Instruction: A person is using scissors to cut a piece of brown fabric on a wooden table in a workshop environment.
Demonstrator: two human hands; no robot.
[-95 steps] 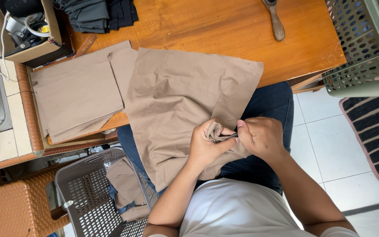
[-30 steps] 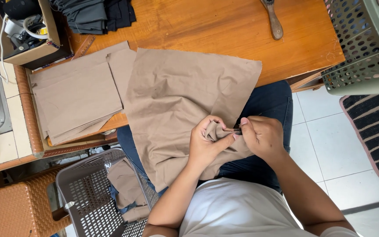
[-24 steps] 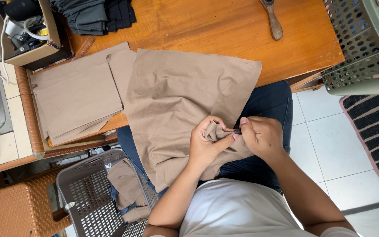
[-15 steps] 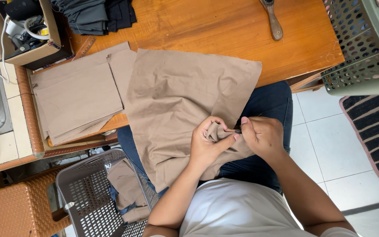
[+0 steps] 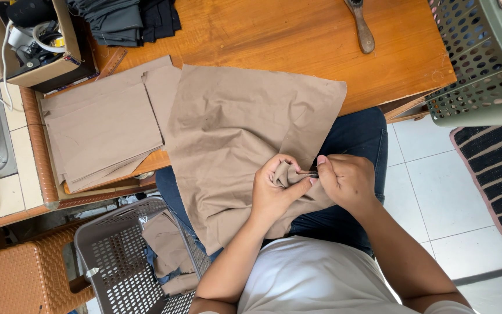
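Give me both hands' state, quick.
Left hand: closed, pinching a bunched fold of the tan fabric.
Right hand: closed on a small dark tool at that fold; tool unclear.

This looks like a small home sewing or tailoring workshop. A wooden table carries a stack of cut tan fabric pieces, folded dark cloth and a cardboard box of cords and odds and ends. Plastic baskets stand beside it, a grey basket holding more tan pieces and a green basket, on a white tiled floor with a striped mat.
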